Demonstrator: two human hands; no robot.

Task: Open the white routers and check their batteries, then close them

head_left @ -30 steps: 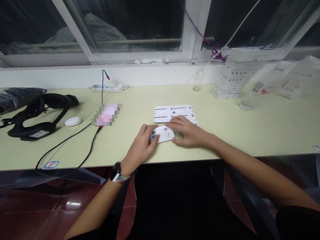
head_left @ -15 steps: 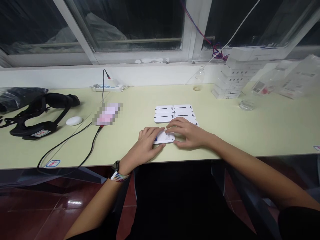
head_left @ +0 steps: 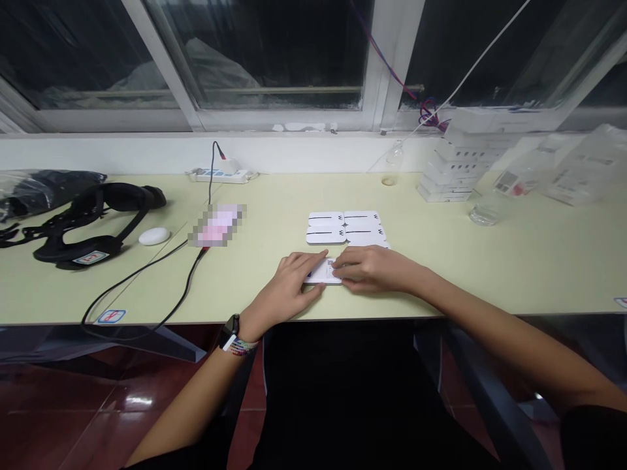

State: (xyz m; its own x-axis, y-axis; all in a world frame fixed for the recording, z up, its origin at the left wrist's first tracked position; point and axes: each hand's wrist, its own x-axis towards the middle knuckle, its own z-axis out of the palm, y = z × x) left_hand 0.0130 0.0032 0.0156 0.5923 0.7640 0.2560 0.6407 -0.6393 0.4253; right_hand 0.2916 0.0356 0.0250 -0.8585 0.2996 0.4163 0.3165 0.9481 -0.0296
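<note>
A flat white rectangular piece with rounded corners (head_left: 319, 277) lies near the table's front edge, with a printed code and a small blue mark on its top. My left hand (head_left: 289, 284) holds its left end, the thumb along the near edge and the fingers over the far edge. At the right end my right hand (head_left: 369, 269) has its fingertips drawn together on the printed area. What is pinched there, if anything, is hidden. Just beyond lie several similar white pieces (head_left: 326, 235) side by side, marked with a black line and a letter; my right hand partly covers the nearest ones.
A phone, blurred out (head_left: 218, 225), lies to the left on a black cable (head_left: 147, 264). Farther left are a white oval object (head_left: 154, 235) and a black headset (head_left: 78, 251). White boxes (head_left: 445, 179) and a glass (head_left: 484, 212) stand at the right.
My right hand's fingers have drawn closer together and moved onto the printed area of the white piece. My left hand keeps its hold. The whole view has shifted slightly.
</note>
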